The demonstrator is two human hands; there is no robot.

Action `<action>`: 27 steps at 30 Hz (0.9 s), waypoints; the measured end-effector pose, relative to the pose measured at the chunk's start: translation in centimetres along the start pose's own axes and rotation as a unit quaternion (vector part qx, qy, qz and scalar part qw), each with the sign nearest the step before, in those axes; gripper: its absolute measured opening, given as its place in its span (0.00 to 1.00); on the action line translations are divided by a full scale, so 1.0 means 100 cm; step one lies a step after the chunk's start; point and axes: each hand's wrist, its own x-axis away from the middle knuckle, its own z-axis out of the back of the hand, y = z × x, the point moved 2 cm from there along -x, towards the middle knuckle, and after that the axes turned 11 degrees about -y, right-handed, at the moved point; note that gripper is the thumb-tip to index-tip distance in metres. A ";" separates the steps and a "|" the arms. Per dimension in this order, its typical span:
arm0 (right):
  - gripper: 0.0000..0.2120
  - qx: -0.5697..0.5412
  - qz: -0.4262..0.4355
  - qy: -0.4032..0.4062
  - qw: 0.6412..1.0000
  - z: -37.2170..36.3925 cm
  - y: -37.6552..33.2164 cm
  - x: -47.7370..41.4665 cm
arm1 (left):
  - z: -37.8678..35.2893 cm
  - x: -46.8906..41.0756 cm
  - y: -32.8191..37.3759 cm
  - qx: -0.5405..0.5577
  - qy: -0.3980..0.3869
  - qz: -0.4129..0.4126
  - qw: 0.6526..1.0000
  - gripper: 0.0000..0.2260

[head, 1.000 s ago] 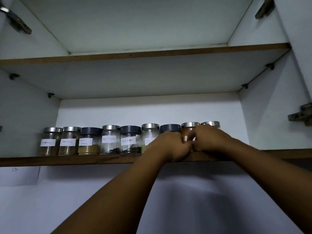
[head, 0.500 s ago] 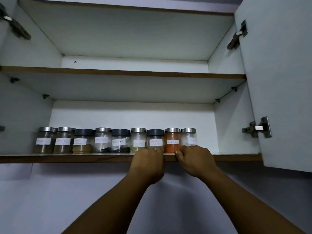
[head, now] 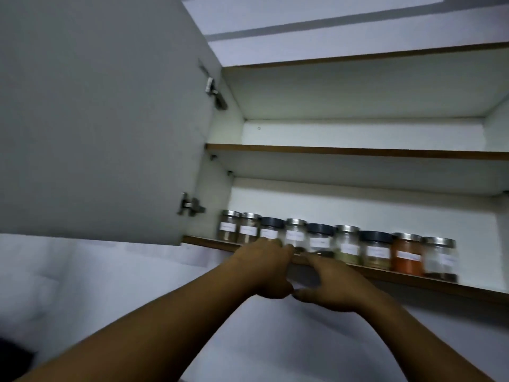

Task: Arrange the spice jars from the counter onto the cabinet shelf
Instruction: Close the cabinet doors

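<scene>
1. Nine spice jars [head: 347, 244] are seen upright in a single row on the lower shelf [head: 413, 277] of the cabinet. They are set side by side, close to its front edge.
2. Each jar is marked with a white label, but the writing is too blurred to be read.
3. Silver lids are seen on six of the jars. Dark lids are seen on the third, fifth and seventh from the left.
4. An orange-filled jar [head: 407, 256] is placed eighth from the left, just beside the last jar [head: 440, 261].
5. The left hand [head: 263, 267] is raised to the front edge of the shelf, below the third and fourth jars. Its fingers are bent at the edge and the bases of those jars are partly covered. Whether a jar is touched or gripped cannot be told through the blur.
6. The right hand [head: 332, 286] is held just beside it, under the edge beneath the fifth jar. Its fingers are loosely extended toward the lip, its thumb is spread, and nothing is enclosed.
7. The two hands are held close together, with the thumb tips almost touching.
8. An upper shelf [head: 358, 151] is seen above the jars. A cabinet door [head: 96, 119] is swung open at the left, carried on a metal hinge [head: 190, 208].
</scene>
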 end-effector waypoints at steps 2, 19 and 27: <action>0.45 -0.033 0.061 0.017 0.997 -0.016 -0.057 -0.016 | 0.009 0.034 -0.042 -0.035 0.003 0.045 0.998 0.28; 0.52 -0.228 0.217 0.157 0.936 -0.075 -0.364 -0.045 | 0.063 0.236 -0.193 -0.345 0.169 0.259 0.886 0.36; 0.52 -0.307 0.201 0.214 0.905 -0.065 -0.431 -0.038 | 0.072 0.282 -0.223 -0.250 0.134 0.332 0.900 0.49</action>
